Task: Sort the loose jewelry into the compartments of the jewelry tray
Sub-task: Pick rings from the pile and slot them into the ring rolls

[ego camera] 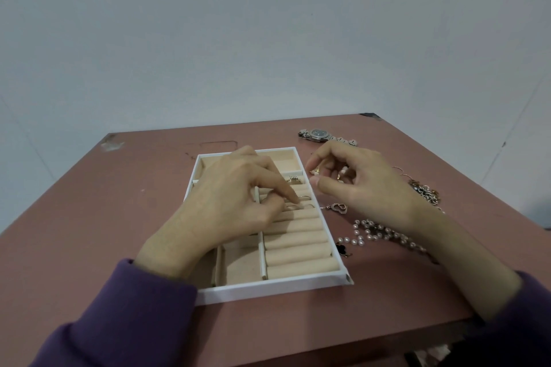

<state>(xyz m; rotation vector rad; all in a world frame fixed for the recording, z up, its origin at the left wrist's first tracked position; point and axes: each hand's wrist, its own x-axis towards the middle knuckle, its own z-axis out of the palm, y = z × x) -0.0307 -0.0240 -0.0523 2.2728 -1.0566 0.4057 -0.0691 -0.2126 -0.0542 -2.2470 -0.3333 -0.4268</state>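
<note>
Left hand (229, 202) at frame centre, covering much of the tray (268, 289); fingertips pinched on a thin ring (293, 206) over the padded rolls. Right hand (357, 185), centre-right, curled around small gold pieces (316, 170), barely legible. Pearl necklace (375, 232) on counter (89, 217), partly hidden by wrist.

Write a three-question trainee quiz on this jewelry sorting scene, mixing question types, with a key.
1. True or false: the wristwatch lies inside the jewelry tray.
2. Which hand works at the ring rolls? A) left hand B) right hand
3. Fill in: the pearl strand lies on the table, to the tray's ____ side.

Key: 1. False, it lies on the table beyond the tray. 2. A. 3. Right.
</note>
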